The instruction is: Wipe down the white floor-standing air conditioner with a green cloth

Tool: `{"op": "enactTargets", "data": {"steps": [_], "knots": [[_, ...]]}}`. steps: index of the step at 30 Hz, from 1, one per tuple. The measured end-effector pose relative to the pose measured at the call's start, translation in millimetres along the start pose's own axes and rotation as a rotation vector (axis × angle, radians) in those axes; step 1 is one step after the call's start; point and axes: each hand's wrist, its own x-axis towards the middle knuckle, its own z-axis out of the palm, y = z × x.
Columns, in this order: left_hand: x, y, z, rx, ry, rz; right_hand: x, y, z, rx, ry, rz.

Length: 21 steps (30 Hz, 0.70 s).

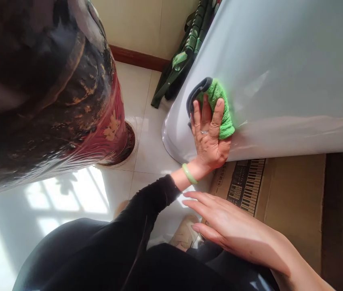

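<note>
My left hand (209, 135), with a ring and a pale green bracelet (189, 173) at its black sleeve, presses a green cloth (225, 107) with dark edging against a large glossy white object (286, 81). The fingers are spread over the cloth near the white object's rounded lower left corner. Part of the cloth is hidden beneath the palm. Lower right, my right hand (219, 220) hangs in the air with its fingers stretched out and nothing in them. It is apart from the cloth and the white object.
A big dark and red vase-like vessel (98, 133) with a shiny surface stands on the left. Folded green chair-like frames (177, 60) lean behind the white object. Below it lies a cardboard box (292, 194) printed with a keyboard. Sunlight falls across the tiled floor (68, 198).
</note>
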Motion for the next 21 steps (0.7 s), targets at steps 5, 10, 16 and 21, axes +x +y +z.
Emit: {"op": "enactTargets", "data": {"steps": [5, 10, 16, 21], "knots": [[-51, -56, 34.0, -0.124, 0.016, -0.156, 3, 5, 2, 0.004, 0.058, -0.042], [-74, -94, 45.5, -0.12, 0.058, -0.342, 6, 9, -5, 0.038, 0.202, -0.03], [-44, -110, 32.4, -0.218, 0.132, -0.465, 3, 13, -14, 0.224, 0.533, 0.07], [28, -86, 12.8, -0.354, 0.171, -0.385, 1, 13, -19, 0.623, 0.865, 0.029]]}}
